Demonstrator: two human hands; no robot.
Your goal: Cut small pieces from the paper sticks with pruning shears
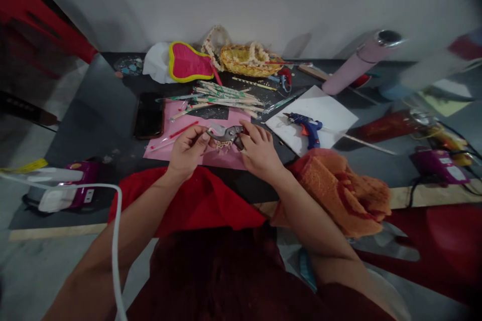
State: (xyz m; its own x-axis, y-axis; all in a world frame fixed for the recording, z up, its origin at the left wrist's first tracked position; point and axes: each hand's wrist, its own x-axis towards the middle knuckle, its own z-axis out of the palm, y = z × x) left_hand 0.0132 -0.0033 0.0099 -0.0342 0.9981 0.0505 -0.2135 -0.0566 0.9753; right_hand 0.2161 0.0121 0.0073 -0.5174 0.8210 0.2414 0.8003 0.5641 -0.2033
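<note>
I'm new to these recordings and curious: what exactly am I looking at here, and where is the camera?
This picture comes from a camera worn on a person's head, looking down at their own arms. The left hand and right hand both grip a metal pliers-like cutter above a pink paper sheet on a dark table. Nearby lie thin striped sticks, a blue glue gun on a white board, and a yellow woven basket.

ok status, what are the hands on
Left hand and right hand both on metal shears. Small pale woven piece just below them. Held over pink sheet, nothing in the way.
</note>
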